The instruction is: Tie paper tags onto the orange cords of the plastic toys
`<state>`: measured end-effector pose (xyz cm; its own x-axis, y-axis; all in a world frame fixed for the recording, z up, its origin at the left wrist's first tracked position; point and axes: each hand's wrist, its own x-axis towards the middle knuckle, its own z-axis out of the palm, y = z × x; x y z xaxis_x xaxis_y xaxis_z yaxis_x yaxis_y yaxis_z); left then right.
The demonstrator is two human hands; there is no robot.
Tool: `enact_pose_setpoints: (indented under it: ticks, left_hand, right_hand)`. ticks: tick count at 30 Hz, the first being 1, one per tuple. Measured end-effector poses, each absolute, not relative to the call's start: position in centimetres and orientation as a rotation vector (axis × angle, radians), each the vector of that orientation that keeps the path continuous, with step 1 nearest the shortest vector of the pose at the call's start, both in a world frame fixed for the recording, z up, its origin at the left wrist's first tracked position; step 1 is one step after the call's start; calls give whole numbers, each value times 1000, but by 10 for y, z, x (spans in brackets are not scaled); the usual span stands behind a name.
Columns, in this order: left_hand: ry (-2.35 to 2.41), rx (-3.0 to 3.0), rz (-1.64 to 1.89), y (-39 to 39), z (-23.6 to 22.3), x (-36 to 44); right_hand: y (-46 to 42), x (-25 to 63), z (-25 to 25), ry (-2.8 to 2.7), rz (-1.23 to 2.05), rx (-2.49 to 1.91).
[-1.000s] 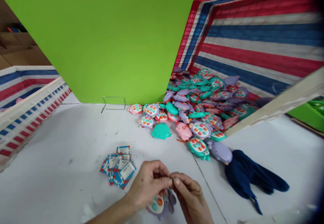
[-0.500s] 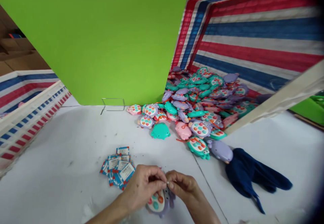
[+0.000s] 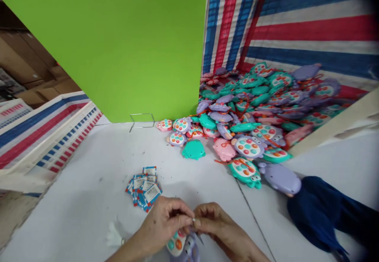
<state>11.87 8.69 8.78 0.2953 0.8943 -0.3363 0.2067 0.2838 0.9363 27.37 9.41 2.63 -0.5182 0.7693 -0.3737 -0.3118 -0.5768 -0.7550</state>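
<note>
My left hand (image 3: 166,224) is closed in a pinch, its thumb and forefinger meeting the fingertips of my right hand (image 3: 217,224). My right hand is pinched too, and a tiny whitish bit shows where the fingertips meet. What it belongs to is too small to make out. A thin grey point sticks out below the right fingers. Directly under both hands lies a purple animal-shaped toy (image 3: 178,244) with a white face of coloured round buttons, partly covered by my left hand. Left of the hands sits a loose pile of blue-and-red barcode cards (image 3: 151,193).
A heap of purple, teal and pink toys (image 3: 248,147) spills from a striped-lined bin at the right. Dark blue cloth (image 3: 314,210) lies at the right. A green panel (image 3: 118,48) stands behind a wire stand (image 3: 142,120). White strands (image 3: 115,233) lie near my left forearm.
The view has shifted, so the toy heap appears larger and farther right. My hands stay pinched together over the purple toy. The white strands now show more clearly, and a grey point shows below the fingers.
</note>
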Motion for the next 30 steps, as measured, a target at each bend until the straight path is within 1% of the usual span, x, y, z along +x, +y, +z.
enact_pose_setpoints:
  ticks: [6,9,12,18,25,30]
  left_hand:
    - [1318,1274,657,79,90,128]
    - [1345,1293,629,75,85,131]
    - [1340,1244,688,72,82,132]
    - [1429,1183,795,73,77,125]
    - [1499,1111,923,75,77,118]
    - [1603,1157,883,70,79,115]
  right_hand:
    - [87,276,22,-766,2154,-944]
    - [88,280,28,-875,2145,-999]
    - [92,280,35,-981,2066,-1049]
    - [99,268,34,-1142,2012,-923]
    - [110,255,26,-1105,2184,-837]
    - [114,246,34,-907,2359,-861]
